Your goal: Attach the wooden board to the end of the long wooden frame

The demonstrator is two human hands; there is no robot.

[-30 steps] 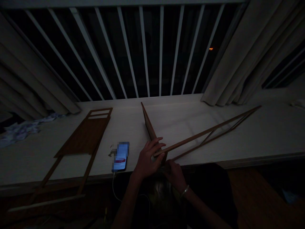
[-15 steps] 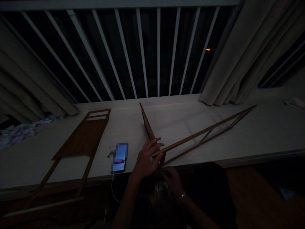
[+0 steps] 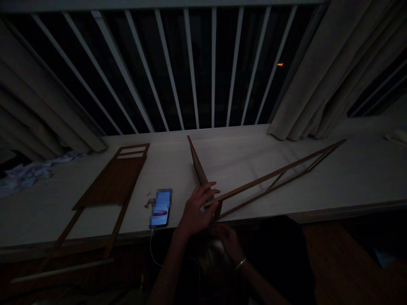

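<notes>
Left hand (image 3: 194,210) at the near edge of the surface (image 3: 241,163), its fingers (image 3: 208,191) spread across the junction of a tilted wooden panel (image 3: 197,167), seen edge-on, and a long slatted wooden frame (image 3: 276,178); whether they grip cannot be told. Right hand (image 3: 227,242) lies in shadow just below the edge, its fingers (image 3: 221,231) curled, closure unclear; a bangle (image 3: 241,262) circles the wrist. A ladder-shaped wooden panel (image 3: 111,182) and a smartphone (image 3: 160,207) with charging cable (image 3: 152,248) lie to the left. Risk: the panel may topple or the junction slip if left-hand pressure eases; frame ends near the edge could slide off.
</notes>
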